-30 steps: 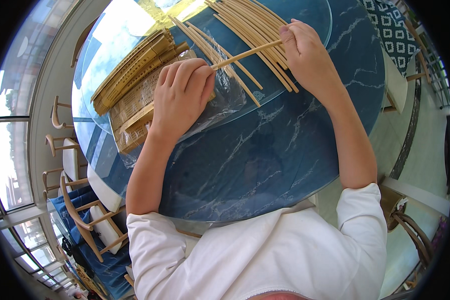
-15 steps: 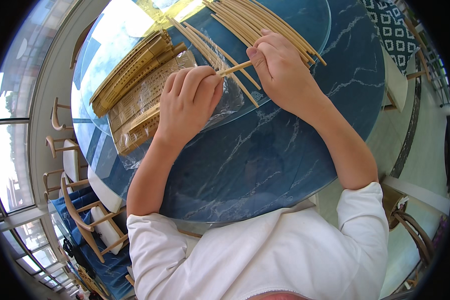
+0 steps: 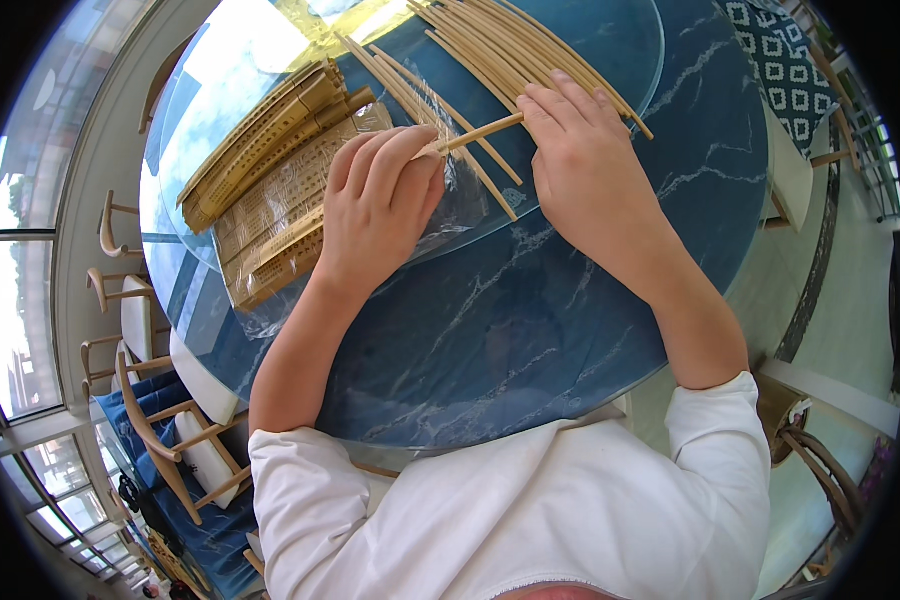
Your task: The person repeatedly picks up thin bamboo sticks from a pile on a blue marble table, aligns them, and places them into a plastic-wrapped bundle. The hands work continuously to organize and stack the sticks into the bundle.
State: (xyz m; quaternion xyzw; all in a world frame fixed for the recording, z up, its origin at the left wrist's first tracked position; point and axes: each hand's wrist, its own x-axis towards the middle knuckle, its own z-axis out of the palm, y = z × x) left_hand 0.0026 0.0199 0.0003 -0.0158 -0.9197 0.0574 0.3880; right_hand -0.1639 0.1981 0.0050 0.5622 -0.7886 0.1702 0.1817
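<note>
My left hand (image 3: 382,190) is closed around the near end of a light wooden chopstick (image 3: 485,131), which points up to the right. Whatever else lies inside its curled fingers is hidden. At the chopstick's far end is my right hand (image 3: 592,165), fingers stretched out over the near ends of a pile of chopsticks (image 3: 490,45). Its thumb is out of sight. Between my hands and the pile, a few loose chopsticks (image 3: 470,130) lie on the glass. Left of my left hand are a stack of gold printed paper sleeves (image 3: 260,140) and a clear plastic bag (image 3: 270,235) with more sleeves in it.
A round glass turntable (image 3: 530,200) carries these things on a blue marble-patterned table (image 3: 490,340). Wooden chairs (image 3: 185,440) stand at the left, beside tall windows (image 3: 15,320). A patterned cloth (image 3: 785,75) hangs over a seat at the far right.
My right hand has loosened from its grip on the chopstick, stretched its fingers and shifted slightly right over the pile. My left hand still holds the chopstick in nearly the same place.
</note>
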